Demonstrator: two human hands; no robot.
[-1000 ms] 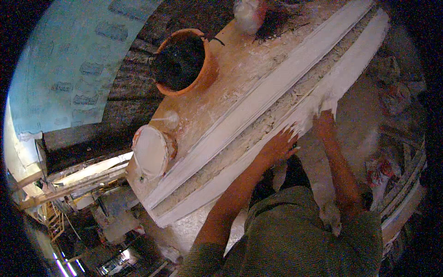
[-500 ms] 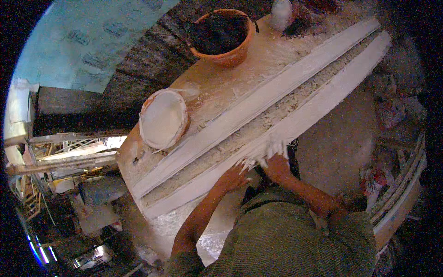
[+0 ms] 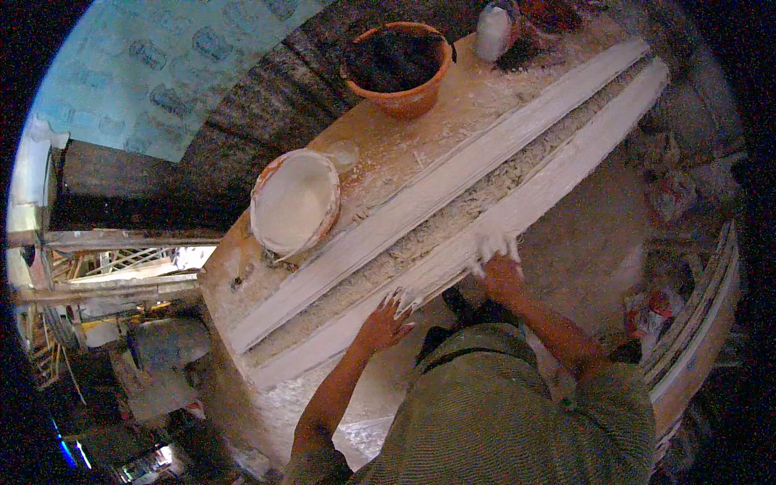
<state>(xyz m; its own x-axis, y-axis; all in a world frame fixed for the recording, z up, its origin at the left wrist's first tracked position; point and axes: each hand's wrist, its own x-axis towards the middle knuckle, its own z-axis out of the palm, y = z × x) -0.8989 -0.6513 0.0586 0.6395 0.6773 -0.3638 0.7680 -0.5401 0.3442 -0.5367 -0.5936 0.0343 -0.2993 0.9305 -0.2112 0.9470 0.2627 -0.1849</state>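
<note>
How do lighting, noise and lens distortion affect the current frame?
Head view: dim and grainy, black at the rim; head view: a bright white patch washes out at left; head view: white-coated fingers of the bare right hand blend into the long white strip; head view: long pale board-like pieces at right look bowed, likely fisheye distortion.

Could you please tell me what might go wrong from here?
The left hand and right hand have white-coated fingers at the near white strip; if it is soft, they might smear it. The orange bucket stands at the table's far edge and could tip off if bumped. The white-filled container sits near the far white strip; a knock might spill onto it.
</note>
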